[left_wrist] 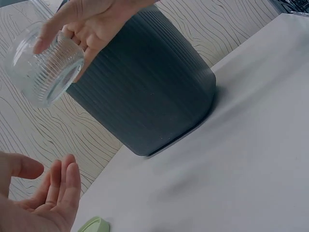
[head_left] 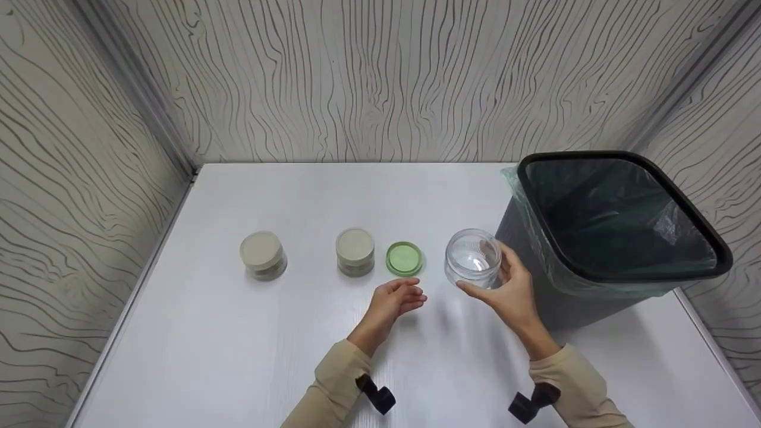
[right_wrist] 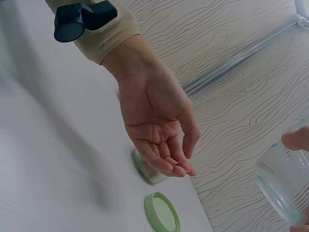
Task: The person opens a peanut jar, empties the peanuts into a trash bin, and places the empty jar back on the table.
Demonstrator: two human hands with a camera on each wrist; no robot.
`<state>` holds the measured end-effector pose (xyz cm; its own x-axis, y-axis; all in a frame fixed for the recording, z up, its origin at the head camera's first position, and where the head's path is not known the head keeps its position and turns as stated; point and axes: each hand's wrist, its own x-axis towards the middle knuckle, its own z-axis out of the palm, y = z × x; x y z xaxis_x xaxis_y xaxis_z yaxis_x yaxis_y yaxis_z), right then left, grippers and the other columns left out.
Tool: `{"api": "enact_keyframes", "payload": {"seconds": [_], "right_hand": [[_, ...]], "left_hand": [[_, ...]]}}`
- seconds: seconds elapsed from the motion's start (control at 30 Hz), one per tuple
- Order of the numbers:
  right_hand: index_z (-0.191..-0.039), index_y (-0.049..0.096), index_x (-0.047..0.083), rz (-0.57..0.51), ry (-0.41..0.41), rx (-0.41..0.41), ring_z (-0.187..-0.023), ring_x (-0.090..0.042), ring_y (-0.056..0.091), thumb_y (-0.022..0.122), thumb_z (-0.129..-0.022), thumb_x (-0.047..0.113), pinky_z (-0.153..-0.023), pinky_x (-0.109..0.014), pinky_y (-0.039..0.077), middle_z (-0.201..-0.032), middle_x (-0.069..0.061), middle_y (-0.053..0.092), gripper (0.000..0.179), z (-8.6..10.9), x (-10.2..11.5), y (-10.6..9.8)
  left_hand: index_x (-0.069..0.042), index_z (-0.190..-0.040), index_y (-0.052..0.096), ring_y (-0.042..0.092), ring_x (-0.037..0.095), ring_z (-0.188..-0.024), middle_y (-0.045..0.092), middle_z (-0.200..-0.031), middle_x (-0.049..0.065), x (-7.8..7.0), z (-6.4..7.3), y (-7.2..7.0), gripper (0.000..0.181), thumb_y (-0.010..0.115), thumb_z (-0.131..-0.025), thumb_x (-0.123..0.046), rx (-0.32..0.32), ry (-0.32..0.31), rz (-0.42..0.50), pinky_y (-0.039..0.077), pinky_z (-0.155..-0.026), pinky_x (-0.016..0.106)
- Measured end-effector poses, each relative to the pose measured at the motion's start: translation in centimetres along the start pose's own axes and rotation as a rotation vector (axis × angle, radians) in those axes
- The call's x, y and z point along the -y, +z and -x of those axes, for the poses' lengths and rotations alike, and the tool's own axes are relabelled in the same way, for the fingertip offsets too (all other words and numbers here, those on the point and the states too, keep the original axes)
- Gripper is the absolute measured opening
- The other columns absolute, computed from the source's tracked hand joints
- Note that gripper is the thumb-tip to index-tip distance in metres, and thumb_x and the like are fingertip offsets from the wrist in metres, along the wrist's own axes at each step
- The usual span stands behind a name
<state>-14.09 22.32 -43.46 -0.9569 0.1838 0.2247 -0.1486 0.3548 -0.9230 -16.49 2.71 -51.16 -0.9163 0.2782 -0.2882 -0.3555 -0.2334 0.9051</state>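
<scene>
My right hand [head_left: 512, 289] grips a clear, ribbed jar [head_left: 474, 257] by its side, thumb in front and fingers behind. The jar has no lid on it and is held above the table, as the left wrist view [left_wrist: 46, 67] shows. Beside it lies a green lid [head_left: 405, 259], rim up, on the table. Just in front of that lid hovers my left hand [head_left: 389, 306], its fingers loosely bent and holding nothing. In the right wrist view the left hand [right_wrist: 154, 116] appears palm toward the camera, with the lid [right_wrist: 162, 212] below it.
A dark bin [head_left: 550, 297] lined with a thin green bag stands at the right, close to my right hand. Two jars with beige lids, one in the middle [head_left: 355, 252] and one farther left [head_left: 263, 255], stand on the white table [head_left: 238, 351]. Patterned walls enclose the table.
</scene>
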Motion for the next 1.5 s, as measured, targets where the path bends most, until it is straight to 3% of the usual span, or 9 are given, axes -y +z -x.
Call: {"api": "enact_keyframes", "payload": {"seconds": [0.07,0.23,0.3,0.43,0.53,0.63,0.83,1.0,1.5], "right_hand": [[-0.137,0.041,-0.009,0.006,0.034,-0.005,-0.119,0.012,0.047,0.084,-0.061,-0.005,-0.098,0.004,0.036,-0.141,-0.025,0.051,0.087,-0.1,-0.6,0.4],[-0.137,0.041,-0.010,0.003,0.092,-0.018,-0.135,-0.027,0.046,0.084,-0.062,-0.006,-0.095,0.006,0.034,-0.142,-0.026,0.049,0.086,-0.4,-2.1,0.9],[-0.137,0.040,-0.011,0.004,0.094,-0.020,-0.137,-0.033,0.044,0.083,-0.063,-0.006,-0.094,0.007,0.033,-0.142,-0.028,0.048,0.086,-0.5,-2.4,1.0],[-0.136,0.040,-0.011,0.022,0.094,-0.019,-0.139,-0.035,0.042,0.084,-0.063,-0.004,-0.103,-0.001,0.036,-0.142,-0.029,0.047,0.085,-0.7,-2.7,1.0],[-0.137,0.040,-0.011,0.047,0.099,-0.019,-0.140,-0.036,0.041,0.084,-0.063,-0.002,-0.116,-0.024,0.037,-0.144,-0.028,0.046,0.086,-0.8,-2.8,1.0],[-0.137,0.039,-0.011,0.062,0.104,-0.017,-0.141,-0.038,0.039,0.084,-0.064,-0.002,-0.118,-0.045,0.033,-0.145,-0.029,0.044,0.086,-1.0,-3.1,1.1],[-0.137,0.039,-0.011,0.044,0.121,-0.022,-0.140,-0.038,0.041,0.083,-0.064,-0.003,-0.118,-0.047,0.034,-0.143,-0.029,0.045,0.086,-1.3,-4.0,1.7],[-0.137,0.035,-0.013,0.023,0.121,-0.020,-0.140,-0.043,0.037,0.082,-0.065,-0.004,-0.120,-0.052,0.031,-0.143,-0.032,0.042,0.086,-1.7,-4.7,2.1],[-0.136,0.035,-0.013,0.034,0.143,-0.044,-0.139,-0.045,0.038,0.082,-0.066,-0.001,-0.119,-0.053,0.032,-0.142,-0.033,0.042,0.085,-2.3,-6.4,3.0]], "left_hand": [[0.013,-0.126,0.050,0.067,0.006,-0.081,0.064,-0.088,0.000,0.0,0.0,0.0,0.035,0.041,-0.098,-0.006,-0.005,-0.004,0.012,0.061,-0.085,0.025],[0.014,-0.126,0.050,0.067,0.005,-0.079,0.062,-0.085,-0.002,0.0,0.0,0.0,0.036,0.041,-0.097,-0.004,-0.008,-0.011,0.030,0.061,-0.083,0.023],[0.015,-0.126,0.050,0.067,0.005,-0.079,0.062,-0.085,-0.002,0.0,0.0,0.0,0.036,0.040,-0.097,-0.004,-0.011,-0.010,0.031,0.061,-0.083,0.024],[0.014,-0.125,0.051,0.067,0.006,-0.079,0.063,-0.085,-0.001,0.1,0.0,-0.2,0.035,0.040,-0.097,-0.004,-0.022,-0.012,0.031,0.061,-0.083,0.025],[0.014,-0.125,0.051,0.067,0.006,-0.080,0.063,-0.087,0.000,0.2,-0.1,-0.4,0.034,0.040,-0.097,-0.004,-0.023,-0.015,0.023,0.061,-0.084,0.026],[0.013,-0.125,0.051,0.067,0.006,-0.081,0.064,-0.089,0.001,0.1,-0.2,-0.6,0.034,0.039,-0.099,-0.005,-0.027,-0.018,0.009,0.061,-0.085,0.027],[0.012,-0.124,0.052,0.068,0.007,-0.083,0.069,-0.098,0.010,-0.1,-0.3,-0.9,0.033,0.042,-0.098,-0.006,-0.067,-0.012,-0.022,0.061,-0.085,0.027],[0.012,-0.121,0.053,0.069,0.010,-0.090,0.067,-0.113,0.024,-0.2,-0.3,-1.4,0.032,0.044,-0.096,-0.005,-0.102,0.010,-0.052,0.060,-0.087,0.029],[0.008,-0.125,0.053,0.062,0.028,-0.114,0.060,-0.127,0.023,-0.3,-0.5,-2.0,0.033,0.045,-0.096,-0.005,-0.194,0.031,-0.171,0.054,-0.102,0.039]]}}
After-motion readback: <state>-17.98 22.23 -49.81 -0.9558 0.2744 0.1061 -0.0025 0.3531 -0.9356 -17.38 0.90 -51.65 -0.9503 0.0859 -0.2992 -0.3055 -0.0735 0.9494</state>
